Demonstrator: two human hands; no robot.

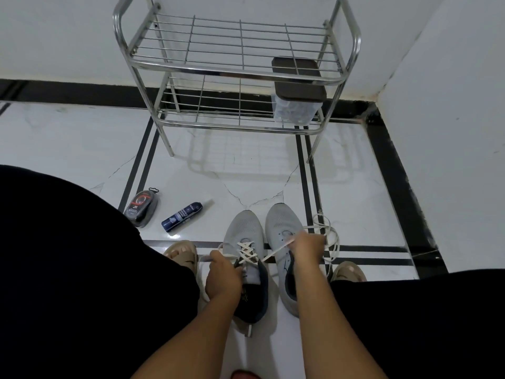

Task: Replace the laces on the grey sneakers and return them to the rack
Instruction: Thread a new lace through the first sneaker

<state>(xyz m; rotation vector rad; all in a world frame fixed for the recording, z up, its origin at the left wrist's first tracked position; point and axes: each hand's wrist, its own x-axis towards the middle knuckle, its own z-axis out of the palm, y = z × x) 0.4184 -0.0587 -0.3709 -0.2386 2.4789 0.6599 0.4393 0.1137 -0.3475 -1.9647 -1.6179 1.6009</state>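
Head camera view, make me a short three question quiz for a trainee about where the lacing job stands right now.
1. True or false: the left sneaker already has a white lace crossed through its eyelets.
2. Multiple choice: the loose coil of lace lies A) on the rack, B) on the floor right of the right sneaker, C) beside the spray bottle.
3. Fill in: the right hand pinches a lace end, while the left hand grips the other end beside the ____ sneaker.

Key: 1 true; 2 B; 3 left.
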